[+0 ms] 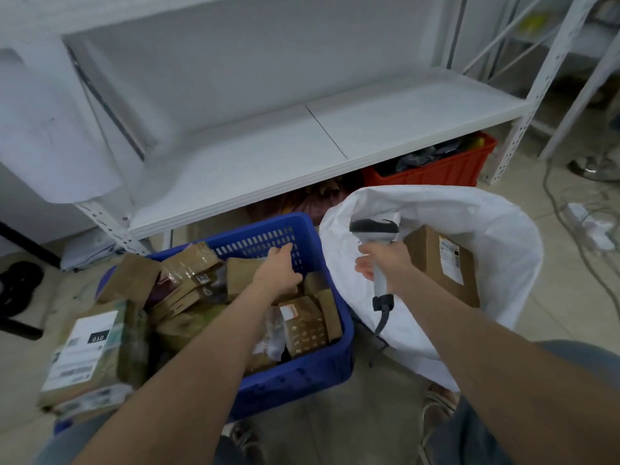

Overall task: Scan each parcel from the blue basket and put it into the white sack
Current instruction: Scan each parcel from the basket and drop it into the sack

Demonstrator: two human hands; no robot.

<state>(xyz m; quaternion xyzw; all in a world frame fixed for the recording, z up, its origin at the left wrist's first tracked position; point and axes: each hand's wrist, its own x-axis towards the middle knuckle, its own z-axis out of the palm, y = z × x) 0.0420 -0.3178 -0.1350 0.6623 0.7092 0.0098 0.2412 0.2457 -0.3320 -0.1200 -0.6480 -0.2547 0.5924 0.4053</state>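
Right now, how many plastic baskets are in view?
2: the blue slotted plastic basket in front, and a red plastic crate beneath the white shelf. More may be hidden.

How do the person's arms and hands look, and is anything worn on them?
Both hands are bare: the left hand and the right hand have no gloves, and no rings can be seen. The left forearm and the right forearm are uncovered as far as the picture's edge. No sleeve, watch or bracelet shows.
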